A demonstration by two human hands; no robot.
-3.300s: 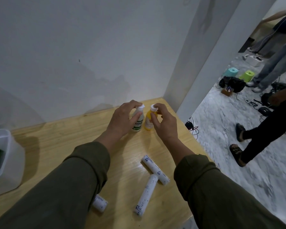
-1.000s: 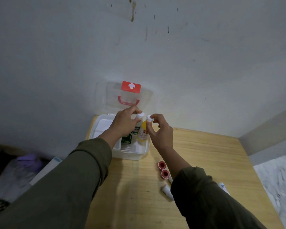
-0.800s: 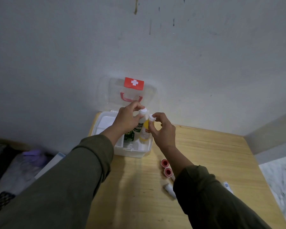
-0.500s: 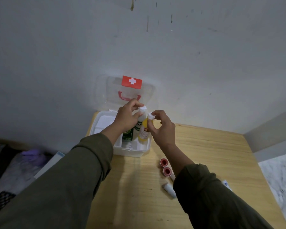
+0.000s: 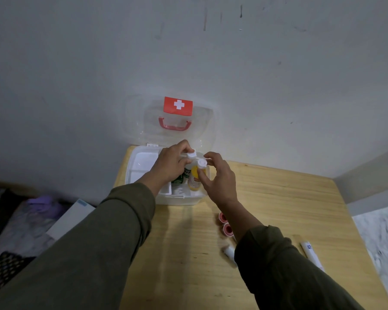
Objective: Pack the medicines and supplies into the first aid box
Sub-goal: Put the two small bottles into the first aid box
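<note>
**Two small bottles being lowered into an open first aid box**

A person in dark green sleeves reaches both hands over a white first aid box [image 5: 143,173] that sits at the far left corner of a wooden table [image 5: 278,198]. Its clear lid [image 5: 202,121] stands open behind the hands, against the wall.

The left hand [image 5: 169,164] pinches a white bottle with green print [image 5: 186,173] near its cap, fingers curled round the neck. The right hand [image 5: 220,175] pinches a yellow bottle [image 5: 194,179] just below its white cap, thumb on the near side and fingertips on the far side. The two bottles are side by side, nearly touching, between the hands.

Both bottles stand close to upright, caps pointing up toward the camera, long axes running top to bottom. Their lower ends are inside the box's right-hand compartment; whether they rest on its floor cannot be told.

The step in hand looks like setting this pair down in the box. The next move likely calls for easing them to the bottom while keeping them upright, then loosening both pinches without tipping either one.

Below the right wrist, two red-capped rolls [image 5: 225,223] and some white tubes [image 5: 310,253] lie on the table, not yet packed.
</note>
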